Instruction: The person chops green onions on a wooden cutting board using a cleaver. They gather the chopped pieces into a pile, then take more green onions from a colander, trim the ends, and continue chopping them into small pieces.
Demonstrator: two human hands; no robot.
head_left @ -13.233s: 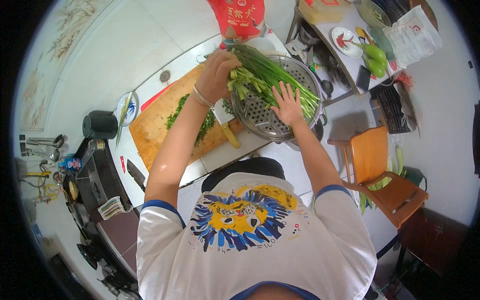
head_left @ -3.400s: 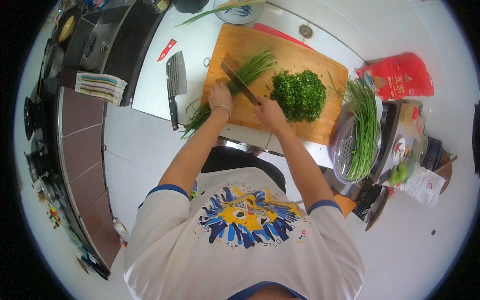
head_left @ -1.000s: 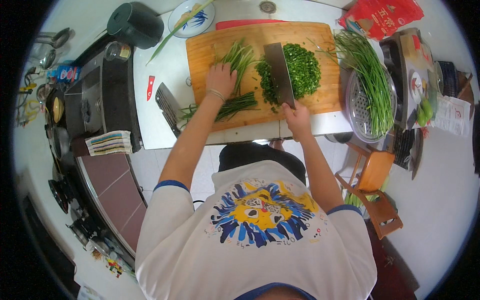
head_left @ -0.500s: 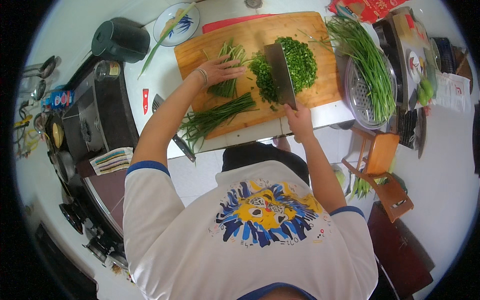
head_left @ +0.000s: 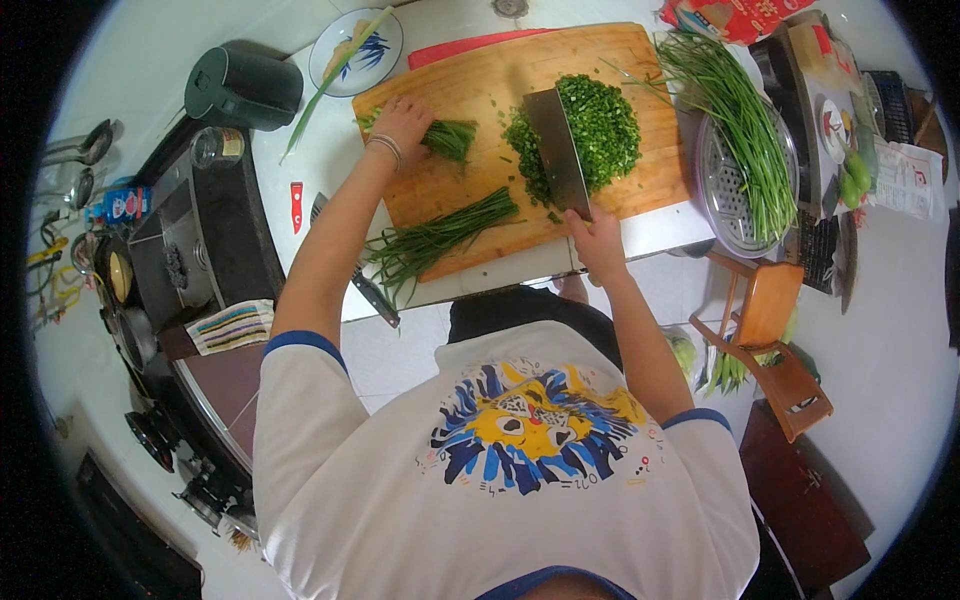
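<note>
1. Chive bunch (head_left: 450,140), uncut at this length, lies on the far left part of the cutting board (head_left: 655,180), pale ends to the left and green ends to the right. Half a second ago it ran from far to near; it has been turned and drawn left.
2. Left hand (head_left: 400,124): a moment ago spread flat over these stalks, it is now curled around the bunch, grasping it near the board's left edge. The loose stalks thus seem gathered into a tidier bundle.
3. Right hand (head_left: 600,243): closed around the handle of the cleaver (head_left: 560,150), on the near side of the board, hardly changed in place. Whether the blade's edge touches the wood I cannot tell.
4. Chopped pile (head_left: 604,125): mostly right of the blade, with some bits on its left. Bare board now separates the held stalks from the blade, so I judge this a pause for arranging rather than a cut.
5. Second bundle (head_left: 440,232): untouched, overhanging the board's near left edge, as it was half a second ago.
6. Long stalks (head_left: 740,140) lie across the steamer basket (head_left: 713,180) at the right. A black-handled knife (head_left: 376,297), partly hidden behind the left forearm, rests on the worktop (head_left: 650,225), just beside the second bundle.
</note>
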